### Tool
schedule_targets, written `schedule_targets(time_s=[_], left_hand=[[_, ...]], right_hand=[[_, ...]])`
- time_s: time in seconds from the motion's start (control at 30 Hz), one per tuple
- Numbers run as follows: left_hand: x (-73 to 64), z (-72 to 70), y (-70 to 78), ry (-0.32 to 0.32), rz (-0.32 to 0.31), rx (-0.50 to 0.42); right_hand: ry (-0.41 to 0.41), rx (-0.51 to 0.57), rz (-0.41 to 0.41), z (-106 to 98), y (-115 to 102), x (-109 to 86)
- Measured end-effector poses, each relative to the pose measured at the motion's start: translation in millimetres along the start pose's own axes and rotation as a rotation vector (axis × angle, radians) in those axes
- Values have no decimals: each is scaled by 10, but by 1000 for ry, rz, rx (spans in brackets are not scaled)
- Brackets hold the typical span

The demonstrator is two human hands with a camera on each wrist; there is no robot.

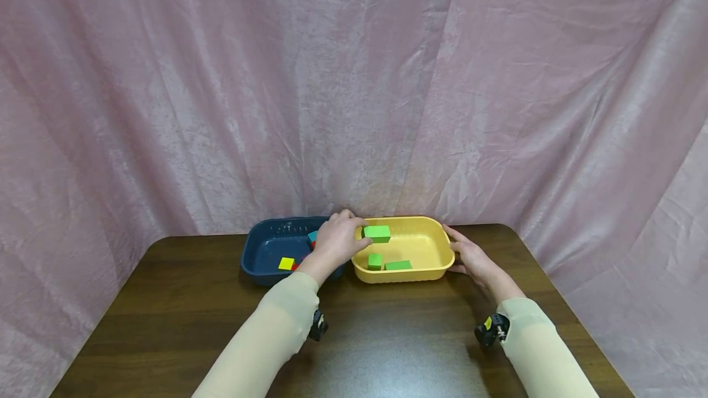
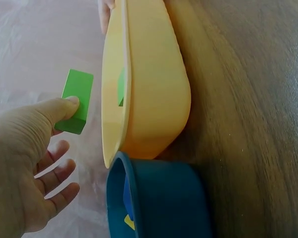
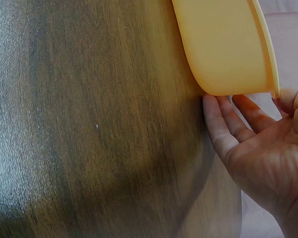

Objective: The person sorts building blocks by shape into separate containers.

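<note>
My left hand (image 1: pixel 336 239) pinches a green rectangular block (image 2: pixel 78 94) between thumb and fingers, over the left end of the yellow tray (image 1: pixel 426 247). In the left wrist view its other fingers are spread loosely below the block. Inside the tray lie a green cube (image 1: pixel 374 261) and a flat green block (image 1: pixel 397 265). At the tray's right end, my right hand (image 1: pixel 478 263) rests its fingers against the outer wall, thumb near the rim, as the right wrist view shows.
A dark blue tray (image 1: pixel 260 244) stands left of the yellow one, their ends close together. It holds a yellow block (image 1: pixel 286 263) and red and blue pieces, partly hidden by my left arm. A pink curtain (image 1: pixel 354 91) hangs behind the brown wooden table (image 1: pixel 182 312).
</note>
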State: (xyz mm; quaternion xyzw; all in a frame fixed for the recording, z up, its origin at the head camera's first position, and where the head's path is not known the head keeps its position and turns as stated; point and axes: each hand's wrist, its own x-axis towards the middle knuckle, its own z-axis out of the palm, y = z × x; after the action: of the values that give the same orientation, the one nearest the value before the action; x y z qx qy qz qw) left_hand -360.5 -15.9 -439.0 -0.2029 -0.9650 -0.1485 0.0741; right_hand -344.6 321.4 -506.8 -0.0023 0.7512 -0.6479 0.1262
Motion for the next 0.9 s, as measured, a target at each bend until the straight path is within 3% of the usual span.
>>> schedule_targets(time_s=[0.53,0.9], left_hand=[[44,89,86,-29,-58,-35],[23,64,62,-12,-18,-50]], right_hand=[[8,-10,8,8,-2,-6],[24,-25,10,4,-9,-10]])
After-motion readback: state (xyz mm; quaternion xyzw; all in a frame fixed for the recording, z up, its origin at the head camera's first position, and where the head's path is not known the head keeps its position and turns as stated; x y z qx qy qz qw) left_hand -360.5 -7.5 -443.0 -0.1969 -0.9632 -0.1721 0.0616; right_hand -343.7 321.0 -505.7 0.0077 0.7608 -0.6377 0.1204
